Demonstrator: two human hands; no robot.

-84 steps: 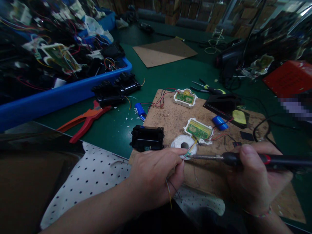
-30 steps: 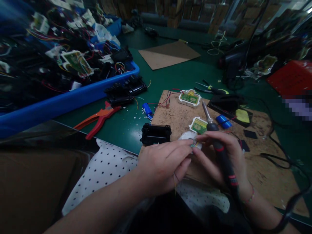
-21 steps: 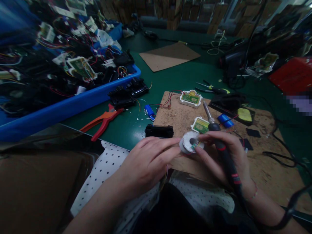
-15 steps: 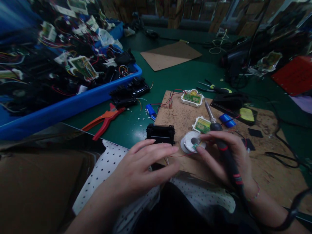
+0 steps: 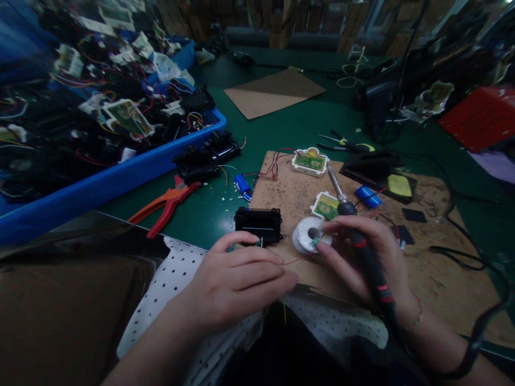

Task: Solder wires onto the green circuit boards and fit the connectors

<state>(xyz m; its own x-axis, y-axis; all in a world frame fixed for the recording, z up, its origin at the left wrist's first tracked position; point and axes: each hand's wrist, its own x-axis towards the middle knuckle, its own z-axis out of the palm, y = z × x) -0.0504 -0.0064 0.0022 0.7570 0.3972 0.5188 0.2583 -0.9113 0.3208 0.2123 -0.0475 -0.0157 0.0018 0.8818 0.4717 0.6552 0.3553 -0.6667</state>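
Note:
My left hand (image 5: 241,279) is closed round a small green board, of which only an edge shows, just below a black plastic housing (image 5: 258,224). A thin red wire runs from it to the right. My right hand (image 5: 374,257) holds a soldering iron (image 5: 366,257), its tip pointing up and away. Thumb and forefinger of that hand are also at a tiny green piece (image 5: 315,243) beside the solder spool (image 5: 303,236). Behind the spool lies a white-framed circuit board (image 5: 325,206), and another framed board (image 5: 309,162) sits farther back.
A blue bin (image 5: 120,174) heaped with wired parts fills the left. Orange-red cutters (image 5: 164,206), blue cylinders (image 5: 368,197) and a yellow sponge (image 5: 399,186) lie around the brown board (image 5: 434,289). Pliers (image 5: 350,145) and a red box (image 5: 480,118) are behind.
My left hand's fingers have drawn together, and a green board edge now shows at them. The view has shifted slightly; my right hand keeps the iron and the tiny piece near the spool.

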